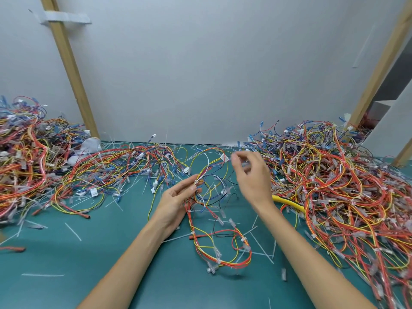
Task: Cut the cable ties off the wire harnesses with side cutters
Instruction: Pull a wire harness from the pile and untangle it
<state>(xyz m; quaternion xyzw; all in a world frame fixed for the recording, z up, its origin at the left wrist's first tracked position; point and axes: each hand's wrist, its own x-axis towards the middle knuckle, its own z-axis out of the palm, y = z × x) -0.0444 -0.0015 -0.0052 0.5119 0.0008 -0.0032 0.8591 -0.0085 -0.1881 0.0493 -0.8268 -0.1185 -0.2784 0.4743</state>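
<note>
The left hand pinches a wire harness at a white cable tie, and the harness loops trail on the green surface. The right hand hovers blurred with curled fingers; I cannot tell whether it holds anything. Yellow-handled side cutters lie under its wrist, beside wire piles.

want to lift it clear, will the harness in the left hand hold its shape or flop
Likely floppy: the harness droops from the left hand in loose loops. Probably light, as one pinch holds it. Its connectors may snag nearby wires.
</note>
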